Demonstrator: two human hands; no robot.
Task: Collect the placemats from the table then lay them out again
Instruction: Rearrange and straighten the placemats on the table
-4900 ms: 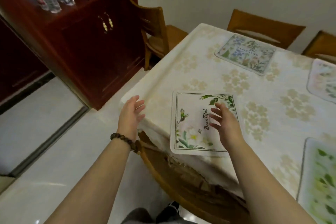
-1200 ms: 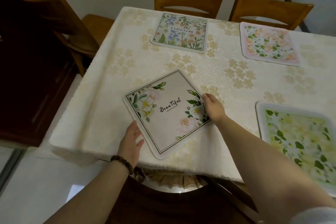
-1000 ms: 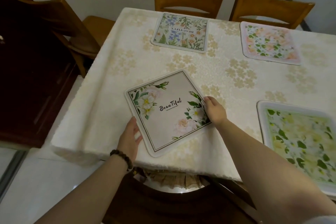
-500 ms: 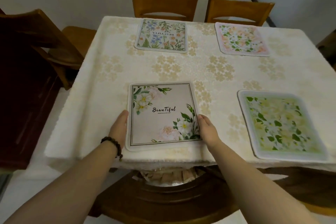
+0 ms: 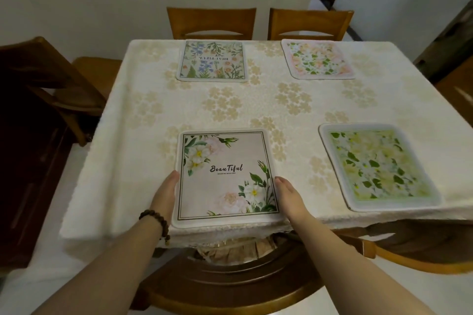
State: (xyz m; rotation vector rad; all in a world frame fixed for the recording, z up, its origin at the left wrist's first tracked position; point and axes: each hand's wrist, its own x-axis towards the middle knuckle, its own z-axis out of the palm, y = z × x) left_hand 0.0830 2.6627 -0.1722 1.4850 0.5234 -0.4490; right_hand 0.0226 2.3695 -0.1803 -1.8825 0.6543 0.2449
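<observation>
At the near edge of the cloth-covered counter [image 5: 256,110] lies the Beautiful placemat [image 5: 225,176], left hand [image 5: 166,194] and right hand [image 5: 290,195] flat, fingers straight, against its sides; three other placemats [image 5: 212,61] lie apart, wooden chairs [image 5: 211,22] around.

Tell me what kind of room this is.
Probably a home dining room: a dining table covered with a cream flowered cloth, wooden chairs drawn up around it, and floral placemats laid out at the seats.

Dim flat indoor light, greenish cast; cream floral tablecloth [image 5: 230,110] brightest, dark wooden cabinet [image 5: 30,161] at left near black. Wide-angle bend at edges, img soft.
</observation>
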